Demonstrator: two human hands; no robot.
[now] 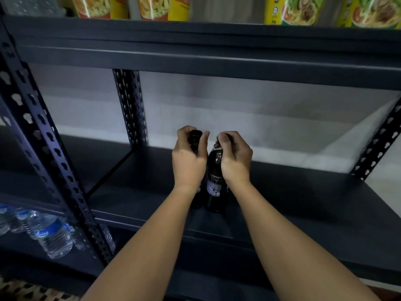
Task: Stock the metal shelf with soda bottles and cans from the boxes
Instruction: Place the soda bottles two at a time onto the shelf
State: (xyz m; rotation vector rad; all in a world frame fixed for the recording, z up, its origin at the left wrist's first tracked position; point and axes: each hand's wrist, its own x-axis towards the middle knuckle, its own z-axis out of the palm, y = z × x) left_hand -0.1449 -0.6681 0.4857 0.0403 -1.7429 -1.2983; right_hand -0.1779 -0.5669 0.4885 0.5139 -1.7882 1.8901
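Dark steel shelf (293, 198), slotted uprights, one bare board at chest level — that's the target tier. Noodle cups (288, 9) on the tier above, water bottles (52, 233) on the lower tier at left; neither is in the way. Two dark soda bottles stand upright mid-board, just beside each other, bases down on the board as far as I can tell, though the forearms hide part of them. Left bottle (196, 142) is mostly hidden behind the left hand (188, 159), which wraps its neck just under the cap. Right bottle (214, 183) shows its label and lower body; right hand (235, 157) is clamped around its neck and shoulder. Handling guess: full, so moderately heavy and bottom-weighted; can't tell glass from plastic at this light, so treat as breakable. Smooth wall, likely slick if damp. Neck grip is fine for short upright placement, but tall and narrow means tippy, so set flat before letting go. Boxes not in view.
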